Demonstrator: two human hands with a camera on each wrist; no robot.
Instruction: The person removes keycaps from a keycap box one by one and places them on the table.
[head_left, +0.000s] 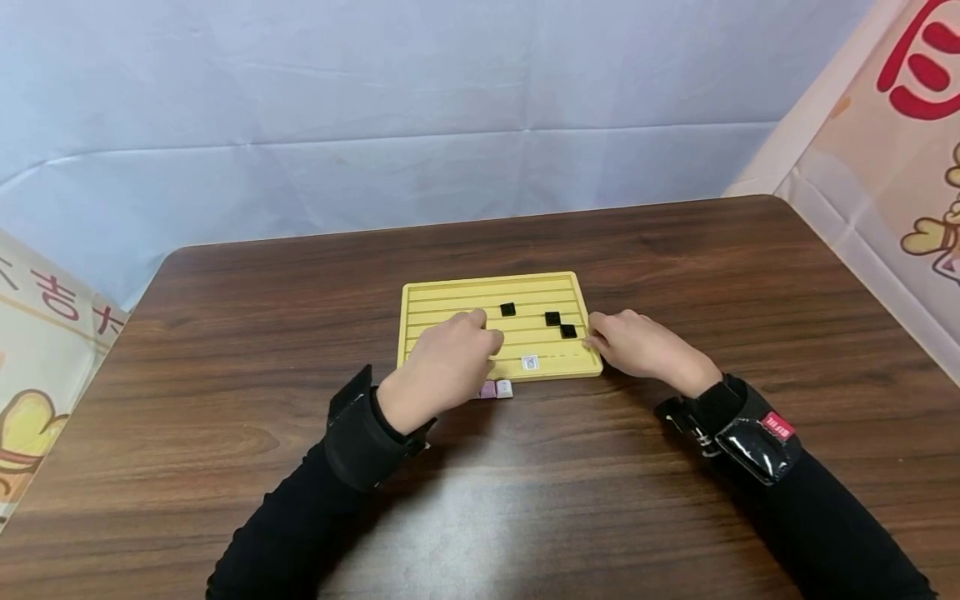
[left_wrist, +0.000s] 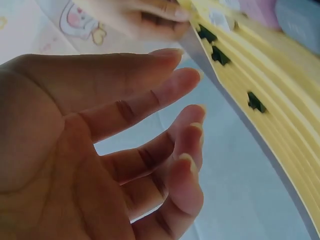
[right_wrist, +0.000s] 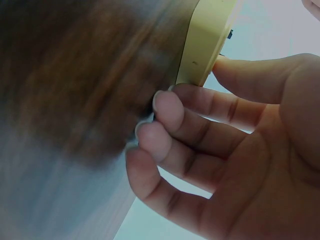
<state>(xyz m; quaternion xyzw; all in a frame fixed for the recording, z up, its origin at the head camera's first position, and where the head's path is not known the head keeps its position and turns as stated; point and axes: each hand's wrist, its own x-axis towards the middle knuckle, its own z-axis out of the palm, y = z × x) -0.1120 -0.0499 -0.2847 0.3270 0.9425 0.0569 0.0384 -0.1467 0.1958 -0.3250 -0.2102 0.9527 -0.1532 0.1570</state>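
Nearest the camera: two black sleeves running up from the bottom of the frame, each ending in a black wrist strap.

Yellow ridged tray is mid-frame, flat. Right hand pinches its right edge, thumb on top, index against the side; probably to stop it sliding. Left hand is over the tray's left-centre, fingers loosely bent, thumb and index tips close; nothing visible in its grasp. Bent that way, it looks suited to small tiles.

Three black tiles sit on the tray, right of its middle; ridges likely keep tiles in rows. Printed white tile near the lower edge. Purple tile and second white tile just below the tray, presumably within easy reach; left hand may hide more.

Surface: dark wood-grain table. Pale creased cloth across the top, printed panel upper right.
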